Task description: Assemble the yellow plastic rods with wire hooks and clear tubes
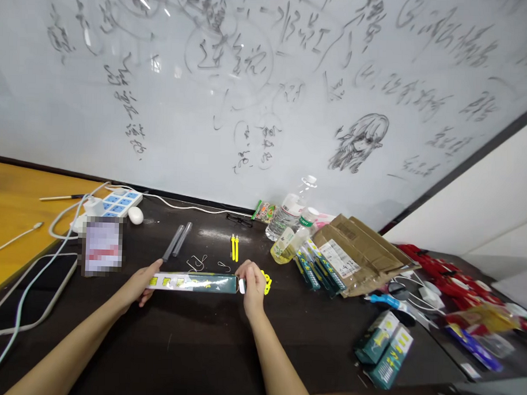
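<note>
A long narrow green and white cardboard box [193, 282] with yellow lettering lies crosswise between my hands. My left hand [140, 284] grips its left end. My right hand [252, 283] is closed at the right end, fingers on the white end flap [242, 286]. Just beside the right hand are yellow plastic ring-like pieces [267, 283], partly hidden by it. Behind the box, bent metal wire hooks [197, 263] and a small wire loop [223, 267] rest on the dark table. Two yellow sticks [234, 248] and two clear grey tubes [178, 240] lie farther back.
To the right are more green boxes [383, 347], a flattened brown carton [352, 252], a blue-handled knife [398, 306] and bottles [284, 218]. At left stand a power strip [118, 204], a white cable [27, 293] and a phone [31, 293]. A whiteboard [171, 131] rises behind.
</note>
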The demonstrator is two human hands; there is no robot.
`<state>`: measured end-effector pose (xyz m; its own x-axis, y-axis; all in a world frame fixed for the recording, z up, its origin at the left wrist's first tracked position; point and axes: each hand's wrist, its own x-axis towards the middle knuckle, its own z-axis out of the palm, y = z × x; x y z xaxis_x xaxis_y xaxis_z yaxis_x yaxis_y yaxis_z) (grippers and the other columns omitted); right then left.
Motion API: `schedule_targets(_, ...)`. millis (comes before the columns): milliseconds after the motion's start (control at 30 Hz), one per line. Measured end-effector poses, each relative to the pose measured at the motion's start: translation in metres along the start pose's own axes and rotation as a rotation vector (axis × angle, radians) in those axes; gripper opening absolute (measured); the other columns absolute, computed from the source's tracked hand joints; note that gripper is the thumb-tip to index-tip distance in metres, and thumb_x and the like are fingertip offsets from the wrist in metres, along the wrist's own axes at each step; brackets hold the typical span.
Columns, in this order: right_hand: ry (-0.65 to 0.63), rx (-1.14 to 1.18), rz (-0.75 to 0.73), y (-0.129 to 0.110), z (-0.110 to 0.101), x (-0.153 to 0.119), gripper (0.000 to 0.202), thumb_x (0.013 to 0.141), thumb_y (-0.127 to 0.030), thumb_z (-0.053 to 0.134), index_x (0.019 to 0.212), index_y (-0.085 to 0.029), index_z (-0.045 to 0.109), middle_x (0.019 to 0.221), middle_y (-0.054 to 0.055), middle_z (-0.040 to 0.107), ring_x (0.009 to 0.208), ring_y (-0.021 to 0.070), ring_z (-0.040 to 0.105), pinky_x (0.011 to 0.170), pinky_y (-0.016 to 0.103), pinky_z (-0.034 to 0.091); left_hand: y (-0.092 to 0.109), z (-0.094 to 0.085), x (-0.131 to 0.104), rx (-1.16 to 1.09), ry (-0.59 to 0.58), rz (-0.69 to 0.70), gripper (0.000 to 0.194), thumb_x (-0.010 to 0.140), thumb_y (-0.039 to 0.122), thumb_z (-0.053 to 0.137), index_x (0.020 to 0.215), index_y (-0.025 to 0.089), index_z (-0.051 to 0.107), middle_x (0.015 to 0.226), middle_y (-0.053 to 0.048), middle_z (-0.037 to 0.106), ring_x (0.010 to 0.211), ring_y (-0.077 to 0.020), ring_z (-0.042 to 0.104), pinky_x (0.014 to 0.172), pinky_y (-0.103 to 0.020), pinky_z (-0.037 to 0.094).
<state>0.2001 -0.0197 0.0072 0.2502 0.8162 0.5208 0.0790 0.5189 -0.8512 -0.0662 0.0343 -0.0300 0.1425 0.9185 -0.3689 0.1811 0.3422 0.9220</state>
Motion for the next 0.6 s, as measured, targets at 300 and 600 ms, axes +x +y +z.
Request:
schedule_targets(300, -0.009, -0.119, 0.101, 0.007, -0.004, 0.008, 0.042, 0.081, -0.044, 0.056, 0.056, -0.021, 0.031, 0.055, -0.005, 0.033, 0.052, 0.0097, 0.031, 0.051, 0.023, 0.027, 0.003, 0.002, -0.001, 0.047, -0.012, -0.015, 0.054, 0.068, 0.074, 0.038, 0.053, 0.022, 0.038, 0.027, 0.008, 0.027, 0.021, -0.0104, 0.029, 0.024, -0.021, 0.024)
schedule_targets(600, -0.047, -0.297, 0.088, 0.01, -0.01, 0.013, 0.041, 0.08, -0.041, 0.054, 0.055, -0.021, 0.03, 0.052, -0.007, 0.028, 0.049, 0.0084, 0.028, 0.048, 0.022, 0.023, 0.008, 0.004, -0.011, 0.075, 0.017, 0.029, 0.055, 0.065, 0.075, 0.045, 0.06, 0.02, 0.044, 0.03, 0.009, 0.027, 0.023, -0.01, 0.029, 0.026, -0.021, 0.026)
